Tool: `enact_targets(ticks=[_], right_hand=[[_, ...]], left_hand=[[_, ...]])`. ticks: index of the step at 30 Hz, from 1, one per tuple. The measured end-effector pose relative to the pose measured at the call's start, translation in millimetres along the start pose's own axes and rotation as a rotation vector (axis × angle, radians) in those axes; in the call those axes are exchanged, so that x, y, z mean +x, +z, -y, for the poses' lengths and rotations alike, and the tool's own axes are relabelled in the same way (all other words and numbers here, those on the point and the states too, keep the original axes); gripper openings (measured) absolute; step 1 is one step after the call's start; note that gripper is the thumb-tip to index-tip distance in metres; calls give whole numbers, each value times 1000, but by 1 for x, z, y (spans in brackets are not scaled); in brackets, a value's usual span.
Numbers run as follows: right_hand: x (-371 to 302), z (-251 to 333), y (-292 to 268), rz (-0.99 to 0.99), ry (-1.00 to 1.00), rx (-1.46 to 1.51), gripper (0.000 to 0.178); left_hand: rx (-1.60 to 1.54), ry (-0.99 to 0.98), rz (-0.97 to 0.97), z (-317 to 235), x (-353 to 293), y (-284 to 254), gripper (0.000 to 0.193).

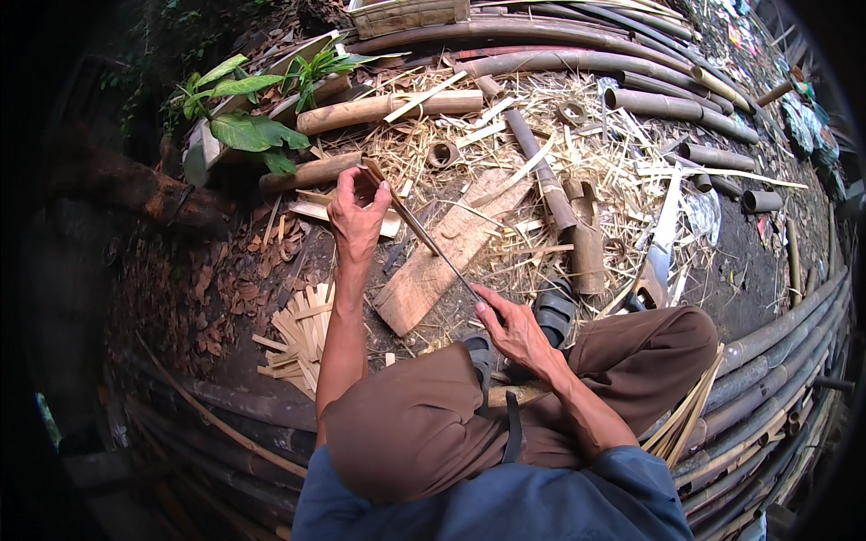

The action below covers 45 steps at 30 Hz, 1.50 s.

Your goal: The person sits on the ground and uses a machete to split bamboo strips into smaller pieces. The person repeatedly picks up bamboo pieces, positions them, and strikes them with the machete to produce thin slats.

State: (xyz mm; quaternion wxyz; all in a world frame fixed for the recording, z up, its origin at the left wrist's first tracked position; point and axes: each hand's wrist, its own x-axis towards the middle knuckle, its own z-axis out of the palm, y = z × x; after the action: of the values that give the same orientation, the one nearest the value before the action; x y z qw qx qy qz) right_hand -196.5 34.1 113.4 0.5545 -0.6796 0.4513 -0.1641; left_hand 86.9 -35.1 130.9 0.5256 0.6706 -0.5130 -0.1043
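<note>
Head view: my left hand (354,215), at 10 o'clock, pinches the far end of a long thin piece (409,217) near centre; my right hand (520,335), at 4, closes around its near end. Cut slats (305,335) lie at 8; the held piece appears unfinished.

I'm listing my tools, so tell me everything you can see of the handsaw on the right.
The handsaw has a broad, silvery, metal-looking blade that narrows toward its far end, and a brown, wood-looking handle near the right knee. It lies slanted among pale shavings, with clear plastic beside the blade. Neither the left hand nor the right hand touches it. Its teeth can't be made out.
</note>
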Motion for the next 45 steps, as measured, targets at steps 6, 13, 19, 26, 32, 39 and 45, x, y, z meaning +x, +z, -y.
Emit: enact_targets(ticks=[6,13,19,26,32,39,45], right_hand=[[7,-6,6,-8,-21,13,40],[78,-70,56,-112,-133,54,30],[60,-58,56,-18,-21,27,36],[40,-77,72,-146,-42,-76,48],[61,-91,83,-211,-100,90,25],[68,-90,78,-142,-9,192,30],[62,-60,69,-125,22,145,28]], left_hand=[[-69,-29,110,-13,-4,-2,26],[-27,38,143,-51,-30,14,20],[-309,21,0,-37,-36,14,9],[-629,-23,-227,-44,-46,46,42],[-750,-3,-265,-42,-24,52,53],[-801,9,-204,-41,-12,62,53],[-759,-27,-284,-35,1,65,55]])
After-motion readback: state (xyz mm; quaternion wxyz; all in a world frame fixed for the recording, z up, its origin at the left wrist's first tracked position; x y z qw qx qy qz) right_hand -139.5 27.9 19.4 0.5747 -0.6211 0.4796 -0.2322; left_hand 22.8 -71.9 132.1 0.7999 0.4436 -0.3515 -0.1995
